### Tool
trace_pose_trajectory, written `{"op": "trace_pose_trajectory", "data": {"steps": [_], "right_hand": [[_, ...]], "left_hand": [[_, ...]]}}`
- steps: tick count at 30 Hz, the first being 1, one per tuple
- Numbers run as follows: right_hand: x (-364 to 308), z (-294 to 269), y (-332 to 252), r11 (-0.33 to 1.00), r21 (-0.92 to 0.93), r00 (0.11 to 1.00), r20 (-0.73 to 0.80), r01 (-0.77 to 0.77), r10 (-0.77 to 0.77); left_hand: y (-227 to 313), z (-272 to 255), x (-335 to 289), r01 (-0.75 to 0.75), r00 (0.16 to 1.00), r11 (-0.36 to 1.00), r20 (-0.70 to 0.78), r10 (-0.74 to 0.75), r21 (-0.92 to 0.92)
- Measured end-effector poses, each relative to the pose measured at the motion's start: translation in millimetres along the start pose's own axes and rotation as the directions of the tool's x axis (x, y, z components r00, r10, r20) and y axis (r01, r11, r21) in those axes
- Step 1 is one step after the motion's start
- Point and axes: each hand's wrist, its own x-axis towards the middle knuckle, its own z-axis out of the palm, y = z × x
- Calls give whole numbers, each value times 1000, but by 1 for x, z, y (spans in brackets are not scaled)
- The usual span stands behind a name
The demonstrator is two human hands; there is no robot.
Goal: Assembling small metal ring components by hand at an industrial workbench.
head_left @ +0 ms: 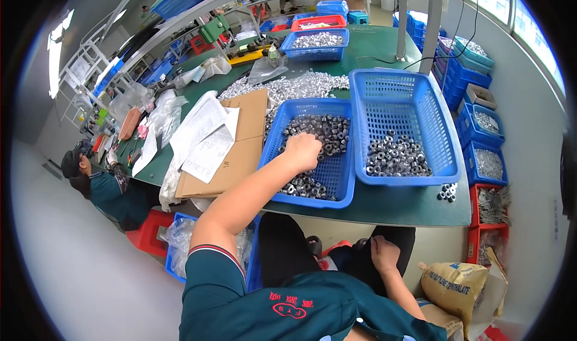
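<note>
My left hand (303,151) reaches into the left blue basket (277,121), its fingers curled down among small dark-and-silver metal nuts (333,128). Its fingertips are hidden, so what they grip cannot be seen. More of these nuts (306,187) lie at the near end, where the slotted bottom shows between the piles. Right beside it, a larger blue basket (442,130) holds a heap of similar nuts (396,156) in its near half. Over my right thigh, my right hand (384,255) is closed with fingers bent; anything inside it is too small to make out.
A cardboard sheet (249,115) with printed papers (207,138) lies left of the baskets. Behind are loose shiny metal parts (300,87) and another filled blue basket (315,45). Several nuts (447,192) sit at the right table edge. A co-worker (102,184) sits far left.
</note>
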Motion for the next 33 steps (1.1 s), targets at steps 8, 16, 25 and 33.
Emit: {"op": "trace_pose_trajectory", "data": {"steps": [8, 16, 25, 33], "right_hand": [[-6, -2, 5, 1000, -1, 999, -40, 3, -3], [-1, -3, 4, 1000, -17, 999, -35, 22, -22], [-1, -6, 2, 1000, -18, 999, -27, 21, -21], [-5, -5, 3, 1000, -24, 999, -38, 9, -10]], "left_hand": [[-6, 10, -5, -154, 983, 985, -111, 144, -83], [-4, 4, -8, -34, 997, 944, 53, 55, -327], [7, 10, 0, 2, 996, 1000, 87, -3, 9], [13, 10, -4, -16, 994, 996, 109, 25, -83]]}}
